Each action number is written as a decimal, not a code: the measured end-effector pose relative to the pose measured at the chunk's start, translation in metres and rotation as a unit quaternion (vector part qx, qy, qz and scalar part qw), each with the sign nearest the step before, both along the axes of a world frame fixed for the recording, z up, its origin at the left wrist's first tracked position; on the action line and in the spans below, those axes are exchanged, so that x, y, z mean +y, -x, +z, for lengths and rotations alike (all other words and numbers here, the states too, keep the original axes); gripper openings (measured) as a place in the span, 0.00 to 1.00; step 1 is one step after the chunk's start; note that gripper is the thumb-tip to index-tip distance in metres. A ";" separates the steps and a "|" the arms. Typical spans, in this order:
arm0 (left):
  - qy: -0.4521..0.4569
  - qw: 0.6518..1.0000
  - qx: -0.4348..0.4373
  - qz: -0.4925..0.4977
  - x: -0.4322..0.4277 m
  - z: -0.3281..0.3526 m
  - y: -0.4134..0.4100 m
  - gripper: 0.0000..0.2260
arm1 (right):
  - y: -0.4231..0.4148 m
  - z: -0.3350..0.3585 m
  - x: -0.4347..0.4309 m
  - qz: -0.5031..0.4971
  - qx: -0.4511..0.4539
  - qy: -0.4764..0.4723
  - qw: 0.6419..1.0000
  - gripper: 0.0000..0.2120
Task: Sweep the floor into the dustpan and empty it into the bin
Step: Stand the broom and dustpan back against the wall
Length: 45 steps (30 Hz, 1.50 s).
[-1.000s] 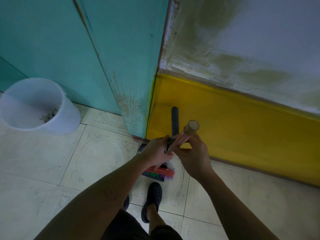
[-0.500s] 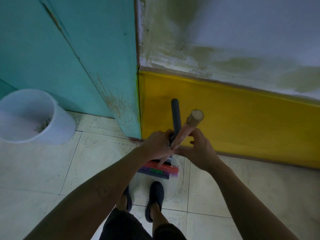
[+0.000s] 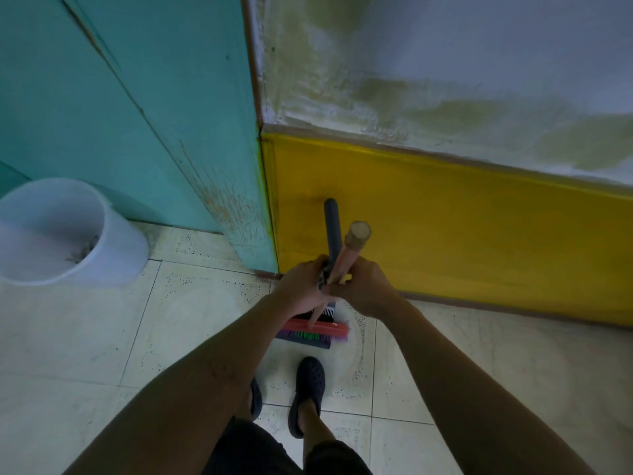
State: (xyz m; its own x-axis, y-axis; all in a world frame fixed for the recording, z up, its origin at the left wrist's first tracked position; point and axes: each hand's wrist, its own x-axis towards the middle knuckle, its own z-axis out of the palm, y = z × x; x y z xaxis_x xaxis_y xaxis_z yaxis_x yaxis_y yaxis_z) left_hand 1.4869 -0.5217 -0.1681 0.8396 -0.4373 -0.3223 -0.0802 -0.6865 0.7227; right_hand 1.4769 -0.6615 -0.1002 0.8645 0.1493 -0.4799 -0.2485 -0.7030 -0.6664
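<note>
My left hand (image 3: 303,286) grips the dark grey dustpan handle (image 3: 332,228), which stands upright against the yellow wall panel. My right hand (image 3: 364,287) holds the wooden broom handle (image 3: 352,246) right beside it, so both handles meet between my hands. Below them the red broom head (image 3: 317,326) with multicoloured bristles rests on the tiled floor against the dark dustpan (image 3: 305,341), which is mostly hidden by my hands and the broom. A white bin (image 3: 113,241) with a little debris inside stands on the floor at the left, by the teal door.
A teal door (image 3: 137,114) and its frame stand ahead on the left; a yellow panel (image 3: 462,228) runs along the wall on the right under stained plaster. My feet in dark clogs (image 3: 310,382) stand just behind the broom. Pale floor tiles (image 3: 85,330) spread to both sides.
The view has shifted slightly right and closer. My hands stay together on the two handles, and the broom handle tip has tilted a bit more to the right.
</note>
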 end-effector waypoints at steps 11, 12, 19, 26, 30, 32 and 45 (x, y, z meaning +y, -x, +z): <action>0.004 0.989 0.094 0.110 0.028 0.026 0.016 0.47 | 0.009 0.006 -0.016 -0.006 0.027 -0.010 1.000 0.30; 0.009 0.987 0.102 0.126 0.032 0.031 0.020 0.47 | 0.010 0.005 -0.017 -0.018 0.030 -0.017 0.999 0.31; 0.018 0.974 0.088 0.209 0.051 0.057 0.054 0.38 | 0.020 0.014 -0.015 -0.030 0.046 -0.036 0.998 0.34; 0.021 0.967 0.069 0.245 0.081 0.073 0.078 0.37 | 0.032 0.020 -0.022 -0.072 0.004 -0.025 0.997 0.28; 0.037 0.967 0.057 0.244 0.099 0.077 0.082 0.35 | 0.033 0.026 -0.014 -0.066 -0.011 0.064 0.996 0.08; 0.044 0.969 0.054 0.238 0.112 0.078 0.083 0.34 | 0.036 0.028 -0.005 -0.048 -0.003 0.117 0.992 0.09; 0.067 0.967 0.043 0.243 0.190 0.081 0.103 0.28 | 0.031 0.036 0.026 -0.190 0.020 0.085 0.978 0.15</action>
State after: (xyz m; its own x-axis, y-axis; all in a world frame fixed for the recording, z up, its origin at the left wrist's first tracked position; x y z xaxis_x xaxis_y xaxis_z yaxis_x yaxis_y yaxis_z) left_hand 1.3842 -0.3321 -0.0867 0.9288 -0.0404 -0.3683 0.2932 -0.5278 0.7972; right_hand 1.4454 -0.6353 -0.0644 0.8221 -0.2638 -0.5045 -0.5369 -0.6539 -0.5330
